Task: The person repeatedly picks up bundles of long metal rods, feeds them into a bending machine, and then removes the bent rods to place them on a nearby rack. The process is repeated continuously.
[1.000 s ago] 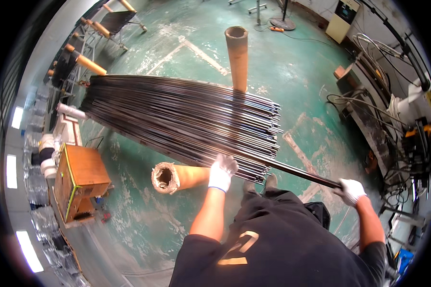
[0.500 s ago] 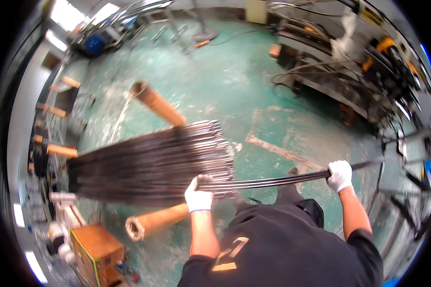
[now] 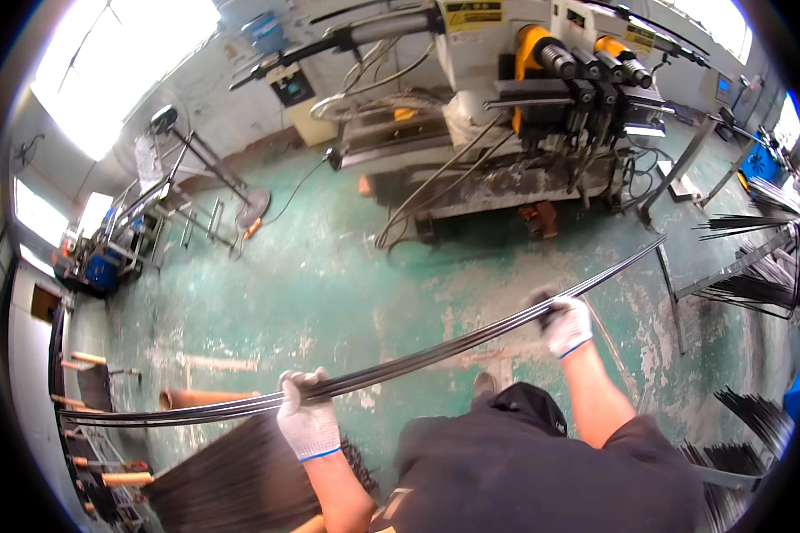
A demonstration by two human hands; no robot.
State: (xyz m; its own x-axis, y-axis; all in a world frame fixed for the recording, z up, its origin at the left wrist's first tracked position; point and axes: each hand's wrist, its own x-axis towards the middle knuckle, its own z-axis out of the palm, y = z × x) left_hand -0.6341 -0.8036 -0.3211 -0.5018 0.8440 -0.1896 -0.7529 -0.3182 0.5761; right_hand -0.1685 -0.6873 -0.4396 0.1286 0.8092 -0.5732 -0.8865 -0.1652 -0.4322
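Note:
A thin bundle of long dark metal rods (image 3: 436, 353) stretches across in front of my body, sagging a little and rising toward the right. My left hand (image 3: 309, 416), in a white knit glove with a blue cuff edge, is closed around the rods left of my body. Farther along to the right, my right hand (image 3: 567, 329), gloved the same way, also grips the bundle; its fingertips look dark and blurred. Below my left forearm lies a large stack of similar dark rods (image 3: 231, 480), smeared by motion.
A brown cardboard tube (image 3: 209, 398) lies beyond the stack. Ahead stands a large machine (image 3: 524, 178) with orange parts and hanging hoses. At the right, racks (image 3: 738, 266) hold more rods with ends sticking out. A round-based stand (image 3: 253, 209) and a cable are farther left.
The view has swung right, toward the machine and racks. Both hands keep hold of the rods, whose left part now extends clear of the stack.

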